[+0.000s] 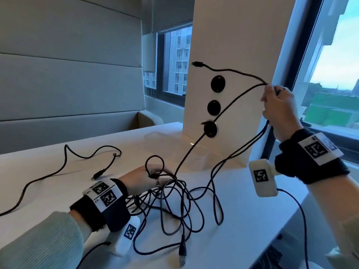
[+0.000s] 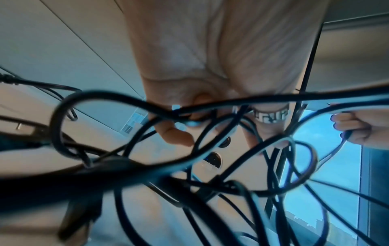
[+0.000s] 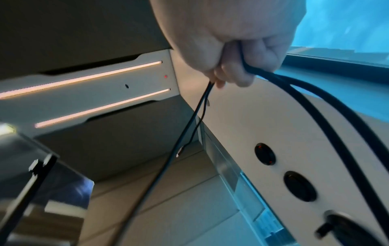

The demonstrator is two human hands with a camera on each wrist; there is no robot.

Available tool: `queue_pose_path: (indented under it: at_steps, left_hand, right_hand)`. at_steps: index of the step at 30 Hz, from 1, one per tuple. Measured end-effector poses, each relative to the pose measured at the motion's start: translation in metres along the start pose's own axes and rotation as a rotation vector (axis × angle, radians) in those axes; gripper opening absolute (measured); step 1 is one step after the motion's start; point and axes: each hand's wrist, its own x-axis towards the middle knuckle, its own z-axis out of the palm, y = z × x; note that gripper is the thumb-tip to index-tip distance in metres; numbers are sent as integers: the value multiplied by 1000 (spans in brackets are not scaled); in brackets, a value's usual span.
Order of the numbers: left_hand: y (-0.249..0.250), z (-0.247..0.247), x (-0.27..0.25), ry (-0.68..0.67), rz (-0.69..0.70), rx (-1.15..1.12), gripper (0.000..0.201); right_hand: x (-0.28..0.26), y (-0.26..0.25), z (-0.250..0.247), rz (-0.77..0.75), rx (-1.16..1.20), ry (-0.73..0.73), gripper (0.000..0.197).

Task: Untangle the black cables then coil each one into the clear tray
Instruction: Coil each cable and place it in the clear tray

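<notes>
A tangle of black cables (image 1: 174, 206) lies on the white table (image 1: 242, 220) in front of me. My left hand (image 1: 155, 176) rests at the far side of the tangle and pinches a small upright loop (image 1: 154, 164) of cable; the left wrist view shows its fingers (image 2: 179, 133) curled among the strands (image 2: 210, 166). Raised high beside the pillar, my right hand (image 1: 275, 101) grips a cable (image 1: 223, 111) that rises from the tangle. The cable's small plug (image 1: 196, 64) sticks out to the left. In the right wrist view the right hand (image 3: 231, 69) closes round it. A faint clear tray (image 1: 155, 133) sits at the pillar's foot.
One separate black cable (image 1: 77, 164) snakes across the left of the table. A USB plug (image 1: 182, 257) lies at the near edge. The white pillar (image 1: 242, 45) carries round black sockets (image 1: 218, 83). Windows stand behind and to the right, a padded bench to the left.
</notes>
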Motion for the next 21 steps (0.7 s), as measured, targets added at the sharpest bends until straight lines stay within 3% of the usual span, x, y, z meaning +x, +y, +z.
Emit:
queue_pose_path:
  at_steps: [3, 5, 7, 10, 14, 16, 18, 21]
  left_hand:
    - [0, 2, 0, 52, -36, 4, 10]
    - [-1, 1, 0, 90, -59, 18, 14]
    - [2, 1, -1, 118, -54, 38, 18]
    - [11, 0, -1, 167, -29, 24, 18]
    - [37, 2, -5, 288, 43, 38, 29]
    - [48, 2, -5, 336, 41, 60, 32]
    - [54, 3, -4, 360, -1, 38, 33]
    - [54, 3, -5, 312, -57, -29, 21]
  right_hand:
    - [-21, 8, 4, -1, -270, -307, 22]
    - [-47, 12, 9, -72, -373, -490, 44]
    - [-74, 6, 15, -213, -458, -596, 58]
    - [-97, -14, 27, -323, -556, -660, 60]
    - [-121, -33, 43, -272, -446, -787, 39]
    - [-132, -38, 51, -248, -427, -847, 66]
    - [-146, -47, 57, -209, -375, -901, 80]
    - [-163, -48, 64, -160, -114, -938, 65]
